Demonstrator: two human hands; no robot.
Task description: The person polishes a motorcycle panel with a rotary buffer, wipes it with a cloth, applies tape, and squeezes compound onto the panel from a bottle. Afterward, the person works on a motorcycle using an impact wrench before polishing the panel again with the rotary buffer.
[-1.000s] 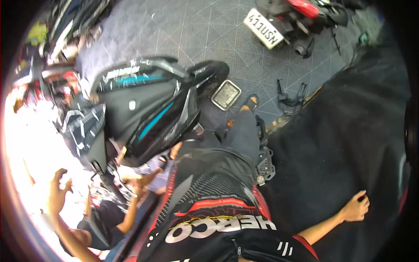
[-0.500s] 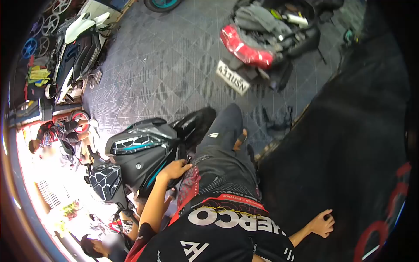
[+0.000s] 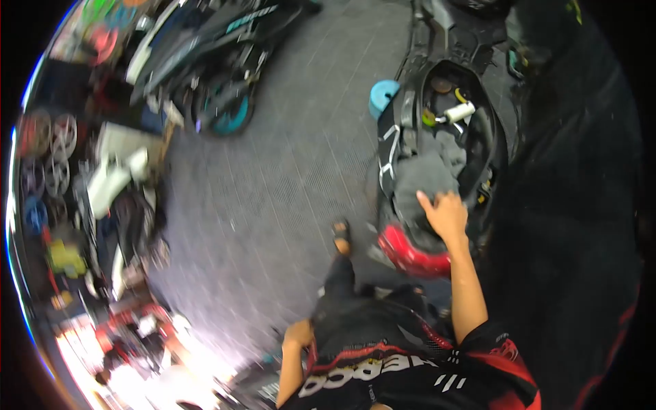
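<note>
My right hand reaches over the rear of a motor scooter whose under-seat compartment is uncovered. Its thumb is spread away from the bent fingers, at the near edge of a grey cloth. Whether the fingertips press on the cloth I cannot make out. The cloth lies bunched across the back of the compartment, just behind the red tail light. Farther forward inside it rests a white cylindrical item. My left hand hangs low beside my thigh, its fingers blurred.
A light-blue round object sits beside the scooter. Dark sheeting borders the right side. Another black motorcycle with a teal wheel stands at upper left. Wheel rims and a white-panelled motorcycle line the left. Grey tiles cover the floor.
I have turned and stepped up to the uncovered scooter. My right hand has gone from hanging at my side to the grey cloth; my left hand has left the black-and-teal motorcycle's side.
</note>
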